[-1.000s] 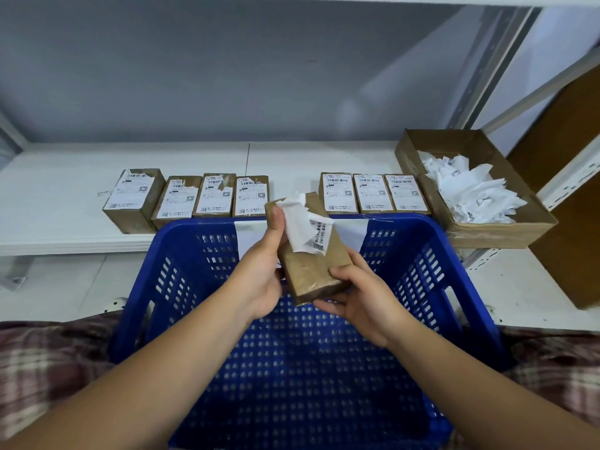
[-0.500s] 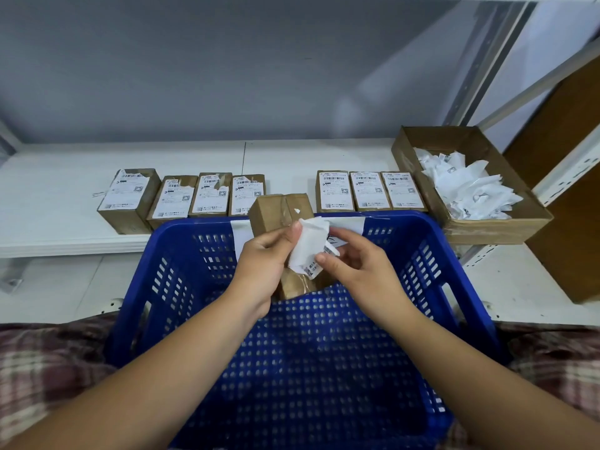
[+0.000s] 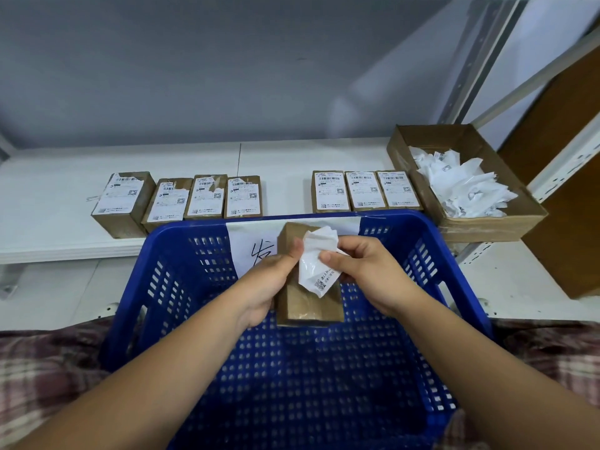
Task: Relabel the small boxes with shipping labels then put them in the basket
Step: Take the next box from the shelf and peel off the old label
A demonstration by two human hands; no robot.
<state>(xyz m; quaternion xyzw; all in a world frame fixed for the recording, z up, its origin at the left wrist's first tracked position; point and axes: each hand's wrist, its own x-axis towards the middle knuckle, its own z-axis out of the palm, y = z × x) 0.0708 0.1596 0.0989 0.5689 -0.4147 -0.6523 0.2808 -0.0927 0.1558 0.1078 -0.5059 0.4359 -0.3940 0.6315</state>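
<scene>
Over the blue basket (image 3: 454, 271) my left hand (image 3: 269, 280) grips a small brown box (image 3: 308, 306) by its left side, thumb on top. My right hand (image 3: 363, 271) pinches a crumpled white shipping label (image 3: 316, 264) that lies across the box's top face. On the white shelf behind stand several small boxes: a left row with torn labels (image 3: 207, 198) and a right row of three with whole labels (image 3: 362, 190).
An open cardboard tray (image 3: 487, 219) with a heap of peeled white labels sits at the shelf's right end. A paper sign (image 3: 250, 245) with a handwritten mark is taped to the basket's far wall. Plaid fabric (image 3: 48, 362) lies under the basket.
The box has dropped lower into the basket and turned more upright toward me. My right hand moved from under the box onto the label, which is now more crumpled.
</scene>
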